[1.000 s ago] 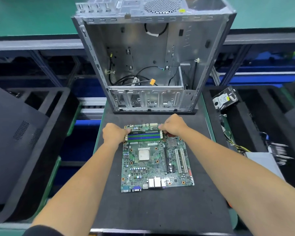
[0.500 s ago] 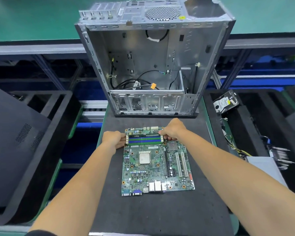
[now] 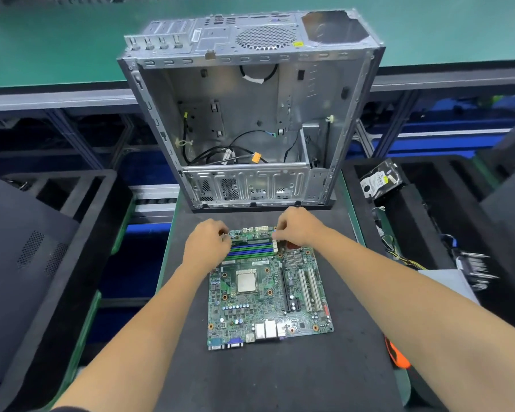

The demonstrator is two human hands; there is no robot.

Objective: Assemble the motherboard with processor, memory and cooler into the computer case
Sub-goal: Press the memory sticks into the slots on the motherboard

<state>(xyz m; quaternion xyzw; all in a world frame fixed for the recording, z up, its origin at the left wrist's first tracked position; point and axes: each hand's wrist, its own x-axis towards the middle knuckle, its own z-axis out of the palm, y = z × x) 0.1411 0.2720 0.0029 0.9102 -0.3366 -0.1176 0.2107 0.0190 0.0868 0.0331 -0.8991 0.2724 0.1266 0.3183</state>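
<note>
Because the motherboard [image 3: 269, 288] lay flat on the dark mat [image 3: 280, 379] of the tabletop, component side up, its slots could take a downward push without the board flexing, and that seemed the reason it sat outside the computer case [image 3: 252, 114] for this step. The left hand [image 3: 206, 245] rested at the left end of the memory slots [image 3: 252, 250], the right hand [image 3: 298, 226] at the right end; the fingers of both were curled down over a stick or its end latches, but whether they pinched it or only pressed could not be told. The slots were long, narrow ribs in blue and green, set across the board's far edge. Nearer lay the processor [image 3: 246, 281], a dull square metal lid, still without a cooler, so the job looked early. The board itself was green, flat and densely studded, with boxy metal ports along its near edge. Just beyond it stood the case, open towards the person, thin grey sheet steel with punched vents and loose black cables inside. To the right, a hard drive [image 3: 379, 179] sat in a black foam tray [image 3: 428, 233].
</note>
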